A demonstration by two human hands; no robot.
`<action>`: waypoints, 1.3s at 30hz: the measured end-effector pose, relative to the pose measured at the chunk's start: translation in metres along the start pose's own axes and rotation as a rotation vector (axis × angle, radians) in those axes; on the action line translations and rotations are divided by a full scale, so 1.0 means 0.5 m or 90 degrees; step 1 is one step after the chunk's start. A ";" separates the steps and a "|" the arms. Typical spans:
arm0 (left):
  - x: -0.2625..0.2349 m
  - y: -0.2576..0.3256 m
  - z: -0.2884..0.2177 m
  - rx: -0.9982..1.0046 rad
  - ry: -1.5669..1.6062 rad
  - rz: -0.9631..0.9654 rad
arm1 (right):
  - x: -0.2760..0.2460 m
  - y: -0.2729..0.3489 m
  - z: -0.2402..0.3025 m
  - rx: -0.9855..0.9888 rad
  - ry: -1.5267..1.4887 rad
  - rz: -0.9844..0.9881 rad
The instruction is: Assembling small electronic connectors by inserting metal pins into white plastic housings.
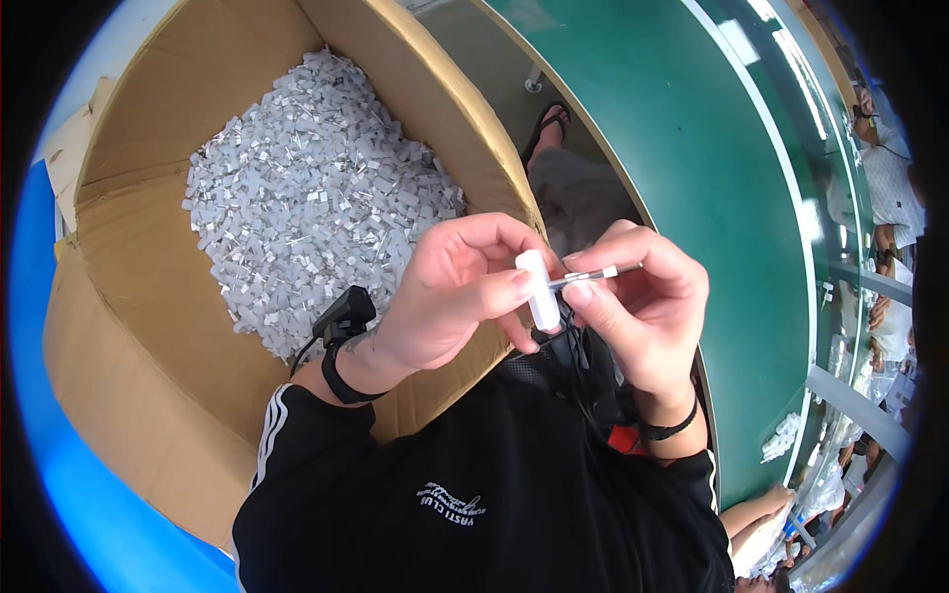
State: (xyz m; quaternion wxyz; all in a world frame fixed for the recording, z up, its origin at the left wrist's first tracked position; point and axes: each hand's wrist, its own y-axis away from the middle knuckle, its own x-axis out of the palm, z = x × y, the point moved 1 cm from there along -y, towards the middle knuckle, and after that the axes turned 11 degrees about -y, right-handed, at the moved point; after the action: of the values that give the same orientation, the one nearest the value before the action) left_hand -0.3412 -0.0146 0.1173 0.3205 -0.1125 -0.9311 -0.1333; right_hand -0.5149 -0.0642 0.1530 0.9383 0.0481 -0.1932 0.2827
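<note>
Between the thumb and fingers of my left hand (460, 287) is a small white plastic piece (537, 289), oblong with rounded ends. My right hand (643, 296) pinches a thin metal piece (598, 274) with a pale band around it. Its near end meets the side of the white piece; whether it goes inside I cannot tell. Both hands are held close together in front of my chest, above the edge of a large cardboard box (129, 287). Inside the box lies a big heap of small white and clear plastic pieces (306, 198), many with thin metal parts.
To the right runs a long green table (682, 128) with a pale strip along its far side. A small pile of white pieces (783, 438) sits on it near a co-worker's arm (756, 509). Other people are at the far right. Something blue (40, 326) stands behind the box.
</note>
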 end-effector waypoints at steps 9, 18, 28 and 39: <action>0.009 -0.007 0.002 0.013 -0.072 -0.041 | -0.030 0.022 0.011 -0.141 0.301 0.029; 0.030 -0.021 0.028 -0.261 0.126 0.095 | -0.072 0.006 0.059 -0.422 0.495 0.254; 0.062 -0.031 0.019 0.489 -0.556 -0.011 | -0.112 0.073 -0.014 -0.248 0.037 -0.062; 0.083 -0.042 0.037 0.521 -0.571 -0.089 | -0.081 0.104 -0.066 -0.137 -0.193 -0.143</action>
State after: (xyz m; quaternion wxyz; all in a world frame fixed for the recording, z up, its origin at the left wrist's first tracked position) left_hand -0.3899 -0.0235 0.1258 -0.0954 0.0361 -0.9561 0.2748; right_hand -0.5636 -0.0349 0.1058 0.9238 0.0111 -0.3544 0.1441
